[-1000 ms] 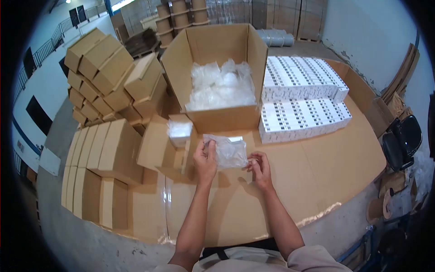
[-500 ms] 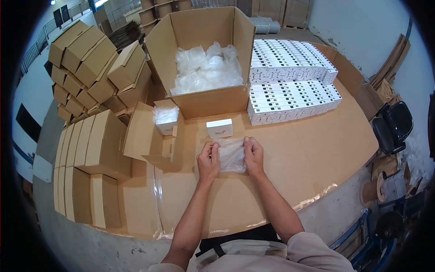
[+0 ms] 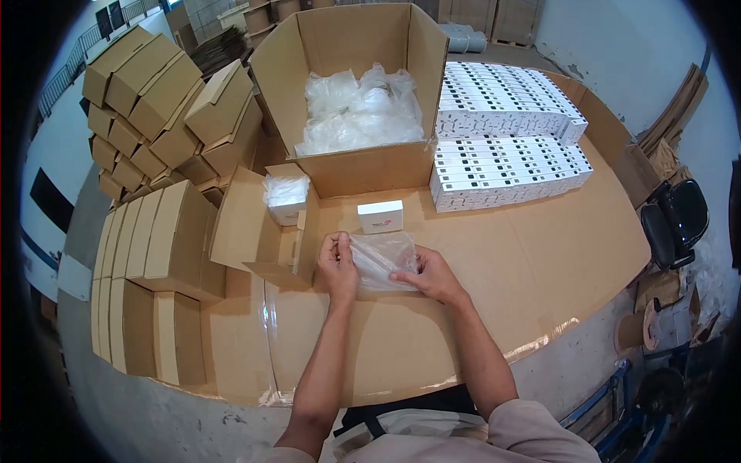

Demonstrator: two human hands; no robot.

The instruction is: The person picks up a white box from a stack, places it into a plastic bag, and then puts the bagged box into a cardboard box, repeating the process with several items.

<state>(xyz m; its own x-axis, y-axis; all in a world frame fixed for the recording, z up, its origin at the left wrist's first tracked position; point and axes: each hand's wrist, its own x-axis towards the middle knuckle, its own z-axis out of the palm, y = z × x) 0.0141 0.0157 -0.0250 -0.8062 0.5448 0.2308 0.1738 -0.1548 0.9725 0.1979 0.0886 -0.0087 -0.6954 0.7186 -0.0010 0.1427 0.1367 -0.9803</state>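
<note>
Between my hands, just above the cardboard-covered table, is a clear plastic bag (image 3: pixel 380 258). My left hand (image 3: pixel 337 266) pinches its upper left edge. My right hand (image 3: pixel 438 275) grips the right side, thumb lying across the front of the film. Right behind the bag stands a small white box (image 3: pixel 380 217) with a red mark on its front. To the left is an open carton (image 3: pixel 251 239), which holds a few white boxes wrapped in plastic (image 3: pixel 286 199).
A large open carton (image 3: pixel 363 168) full of clear plastic bags (image 3: pixel 359 112) stands behind. Rows of white boxes (image 3: pixel 509 170) are stacked at the back right. Brown cartons (image 3: pixel 166 235) are piled on the left. A black chair (image 3: pixel 675 220) stands beyond the table's right edge.
My left hand has moved left and slightly up with the bag's edge. My right hand has moved lower, its thumb now over the film. The bag is tilted and spread wider.
</note>
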